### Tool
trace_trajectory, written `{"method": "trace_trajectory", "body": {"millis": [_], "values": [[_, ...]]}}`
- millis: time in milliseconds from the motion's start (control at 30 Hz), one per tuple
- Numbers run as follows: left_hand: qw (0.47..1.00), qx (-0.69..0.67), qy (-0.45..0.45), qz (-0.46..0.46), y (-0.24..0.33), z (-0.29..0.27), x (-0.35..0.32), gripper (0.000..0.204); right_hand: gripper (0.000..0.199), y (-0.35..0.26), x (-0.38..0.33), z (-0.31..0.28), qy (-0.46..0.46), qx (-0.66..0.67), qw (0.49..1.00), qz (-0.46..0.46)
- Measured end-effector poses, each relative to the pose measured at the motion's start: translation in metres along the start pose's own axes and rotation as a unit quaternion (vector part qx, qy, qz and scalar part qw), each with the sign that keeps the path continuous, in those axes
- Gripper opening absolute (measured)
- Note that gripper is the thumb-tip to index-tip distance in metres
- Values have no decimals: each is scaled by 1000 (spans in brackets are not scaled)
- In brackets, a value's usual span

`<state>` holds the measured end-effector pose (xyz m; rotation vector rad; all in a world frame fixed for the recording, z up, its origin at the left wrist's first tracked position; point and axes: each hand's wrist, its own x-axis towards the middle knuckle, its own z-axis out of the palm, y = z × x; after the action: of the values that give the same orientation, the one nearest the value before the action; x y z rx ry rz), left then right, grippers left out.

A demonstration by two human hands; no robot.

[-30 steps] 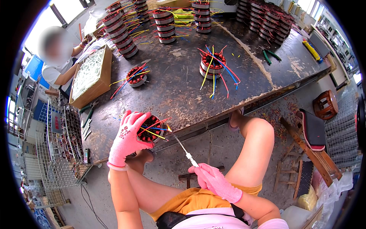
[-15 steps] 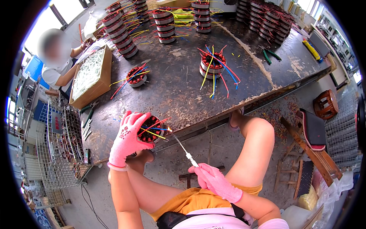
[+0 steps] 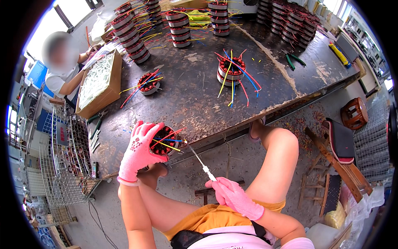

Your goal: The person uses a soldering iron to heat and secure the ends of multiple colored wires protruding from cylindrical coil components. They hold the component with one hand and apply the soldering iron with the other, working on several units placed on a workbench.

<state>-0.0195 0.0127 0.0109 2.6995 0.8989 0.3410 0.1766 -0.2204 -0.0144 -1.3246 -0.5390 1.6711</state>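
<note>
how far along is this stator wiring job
Done, apparently: stacks of wound stators at the table's far edge. In hand: left hand steadies a stator while right hand holds a thin tool toward it. Left: two loose-leaded stators mid-table.

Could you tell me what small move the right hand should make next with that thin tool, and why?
Probably ease the thin tool a little further toward the wound coil. The right hand grips the tool's white handle with the tip just beside the coil's loose coloured wires, while the left hand steadies the coil at the workbench edge.
</note>
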Motion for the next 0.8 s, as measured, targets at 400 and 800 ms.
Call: {"method": "trace_trajectory", "body": {"millis": [400, 800], "values": [[1000, 5, 2, 3, 0, 1, 0, 87, 31, -1, 0, 0, 11, 3, 1000, 8], [1000, -1, 3, 5, -2, 2, 0, 87, 31, 0, 2, 0, 0, 12, 1000, 2]]}}
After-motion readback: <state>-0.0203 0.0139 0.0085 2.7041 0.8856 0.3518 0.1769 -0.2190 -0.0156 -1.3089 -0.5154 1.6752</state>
